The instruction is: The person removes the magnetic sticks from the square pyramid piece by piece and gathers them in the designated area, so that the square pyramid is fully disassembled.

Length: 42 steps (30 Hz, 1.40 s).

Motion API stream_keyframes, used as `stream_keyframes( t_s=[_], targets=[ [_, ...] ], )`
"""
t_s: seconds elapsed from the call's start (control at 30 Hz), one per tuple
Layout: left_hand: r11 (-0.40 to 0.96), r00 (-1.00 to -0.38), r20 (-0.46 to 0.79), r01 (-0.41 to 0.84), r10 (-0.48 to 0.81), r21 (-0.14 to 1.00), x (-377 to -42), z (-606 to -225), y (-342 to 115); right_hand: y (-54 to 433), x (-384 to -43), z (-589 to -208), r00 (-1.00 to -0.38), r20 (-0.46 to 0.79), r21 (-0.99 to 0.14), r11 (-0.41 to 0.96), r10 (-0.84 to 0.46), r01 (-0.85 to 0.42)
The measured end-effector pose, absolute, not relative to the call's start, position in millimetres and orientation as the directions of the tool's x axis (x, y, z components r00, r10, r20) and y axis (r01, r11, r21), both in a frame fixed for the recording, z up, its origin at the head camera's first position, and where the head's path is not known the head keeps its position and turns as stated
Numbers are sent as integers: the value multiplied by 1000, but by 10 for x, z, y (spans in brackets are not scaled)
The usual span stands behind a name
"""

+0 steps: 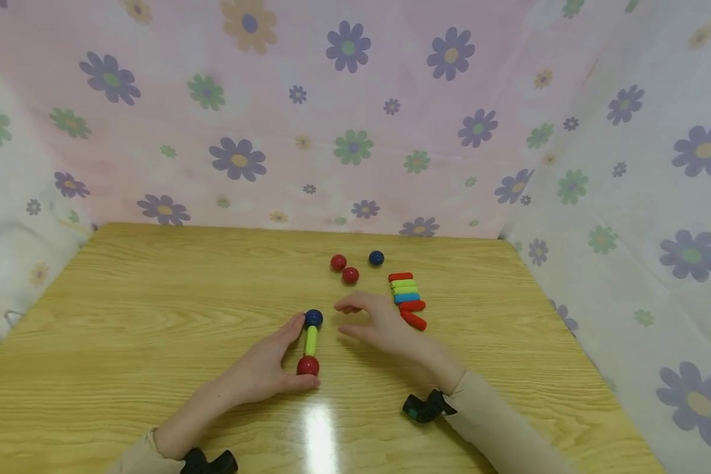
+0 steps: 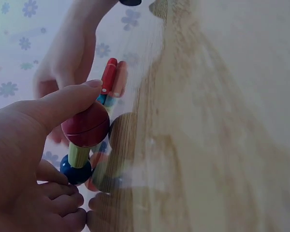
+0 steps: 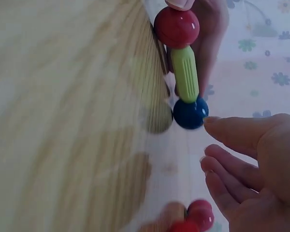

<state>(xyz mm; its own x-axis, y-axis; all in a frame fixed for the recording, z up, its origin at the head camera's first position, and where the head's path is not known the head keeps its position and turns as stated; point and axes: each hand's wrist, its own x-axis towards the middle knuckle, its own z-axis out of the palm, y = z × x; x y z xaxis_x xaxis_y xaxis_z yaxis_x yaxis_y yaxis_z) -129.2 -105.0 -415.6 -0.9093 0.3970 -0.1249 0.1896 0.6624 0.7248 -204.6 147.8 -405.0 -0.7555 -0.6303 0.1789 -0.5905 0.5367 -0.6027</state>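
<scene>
My left hand [image 1: 261,368] holds a ball-and-rod toy piece lengthwise on the wooden table [image 1: 154,316]. Its thumb lies against the red ball [image 1: 308,366] at the near end, and its fingers touch the dark blue ball [image 1: 313,318] at the far end. A ribbed yellow-green rod [image 3: 185,75] joins the two balls. Just to the right is my right hand [image 1: 385,326], thumb and fingers parted with nothing between them. In the right wrist view its thumb tip appears close to the blue ball; whether they touch I cannot tell.
Two loose red balls [image 1: 350,275] and a dark blue ball [image 1: 376,258] lie farther back. Beyond my right hand, several short rods, including a blue rod [image 1: 407,298] and a red rod [image 1: 413,320], lie in a row. A flowered cloth [image 1: 355,131] hangs behind the table.
</scene>
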Motion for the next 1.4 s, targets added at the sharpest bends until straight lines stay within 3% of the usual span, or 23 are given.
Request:
stream_keyframes(
  t_s=[0.17, 0.33, 0.93, 1.2, 1.4],
  targets=[
    [637, -903, -117, 195, 413, 746, -1286, -4173, -1059, 1200, -2108, -4053, -696, 113, -562, 532, -710, -633],
    [624, -899, -101, 212, 427, 752, -1294, -4174, -1076, 1115, -2125, -4076, -631, 128, -562, 468, -766, -682],
    [663, -939, -59, 195, 340, 723, -1252, -4124, -1191, 1382, -1904, -4040, -741, 136, -435, 633, -657, -641],
    [643, -959, 51, 227, 279, 731, -1233, -4126, -1182, 1453, -1787, -4079, -742, 168, -411, 638, -649, -651],
    [597, -952, 67, 242, 299, 764, -1235, -4146, -1173, 1462, -1716, -4112, -744, 185, -448, 619, -642, -645]
  ],
)
